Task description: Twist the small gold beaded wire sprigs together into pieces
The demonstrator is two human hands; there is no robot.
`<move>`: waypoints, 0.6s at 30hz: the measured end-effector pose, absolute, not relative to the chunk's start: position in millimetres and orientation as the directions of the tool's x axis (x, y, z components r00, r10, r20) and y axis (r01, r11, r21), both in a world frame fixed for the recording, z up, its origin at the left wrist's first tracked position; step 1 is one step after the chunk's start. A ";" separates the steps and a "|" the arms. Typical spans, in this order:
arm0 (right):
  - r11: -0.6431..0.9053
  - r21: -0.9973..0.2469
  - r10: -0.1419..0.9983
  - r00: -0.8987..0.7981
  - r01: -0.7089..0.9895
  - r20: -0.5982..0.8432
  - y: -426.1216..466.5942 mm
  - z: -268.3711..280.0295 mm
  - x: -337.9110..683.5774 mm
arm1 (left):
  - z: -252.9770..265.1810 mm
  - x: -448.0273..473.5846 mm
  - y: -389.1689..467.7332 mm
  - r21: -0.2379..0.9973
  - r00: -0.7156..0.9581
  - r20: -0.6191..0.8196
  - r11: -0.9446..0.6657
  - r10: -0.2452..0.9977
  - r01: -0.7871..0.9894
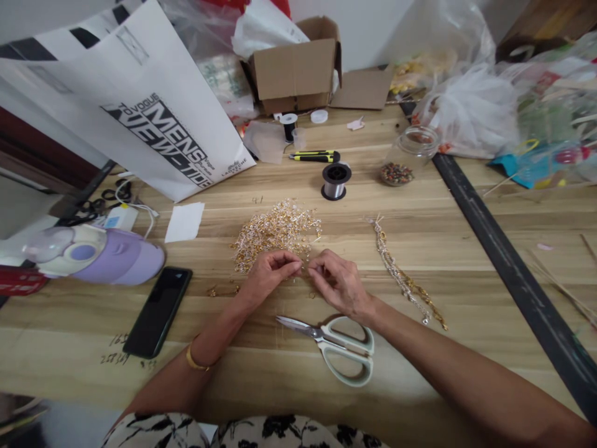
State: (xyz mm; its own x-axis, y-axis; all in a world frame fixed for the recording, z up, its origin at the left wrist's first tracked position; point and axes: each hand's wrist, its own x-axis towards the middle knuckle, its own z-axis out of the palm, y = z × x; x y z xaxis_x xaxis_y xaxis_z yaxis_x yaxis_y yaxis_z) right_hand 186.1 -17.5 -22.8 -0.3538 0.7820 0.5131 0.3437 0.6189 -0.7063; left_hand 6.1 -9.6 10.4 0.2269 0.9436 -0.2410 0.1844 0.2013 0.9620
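My left hand is closed, thumb and forefinger pinched together at the near edge of a pile of small gold and clear beads. Facing it, a short gap away, my right hand is pinched as well. Whatever sits between the fingertips is too small to make out. Scissors with pale green handles lie just below the hands, blades pointing left. To the right rest several gold and silver chains side by side. A short gold piece lies left of my left wrist.
A black phone and a purple bottle lie at left, near a large white bag. Behind the beads are a wire spool, a yellow-black utility knife, a glass jar and a cardboard box.
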 end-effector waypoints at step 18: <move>0.615 -0.708 0.785 -0.354 0.347 0.508 -16.6 -26.2 186.4 | 7.4 4.0 -9.4 0.967 0.240 -0.228 0.191 0.944 0.167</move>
State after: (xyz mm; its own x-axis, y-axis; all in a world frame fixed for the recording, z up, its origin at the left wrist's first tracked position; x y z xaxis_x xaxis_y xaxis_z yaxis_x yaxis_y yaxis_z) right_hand 186.4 -16.6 -26.2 -0.3543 0.7848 0.5084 0.3472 0.6152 -0.7078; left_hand 4.0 -9.4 7.4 0.2405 0.9436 -0.2275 0.1669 0.1907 0.9673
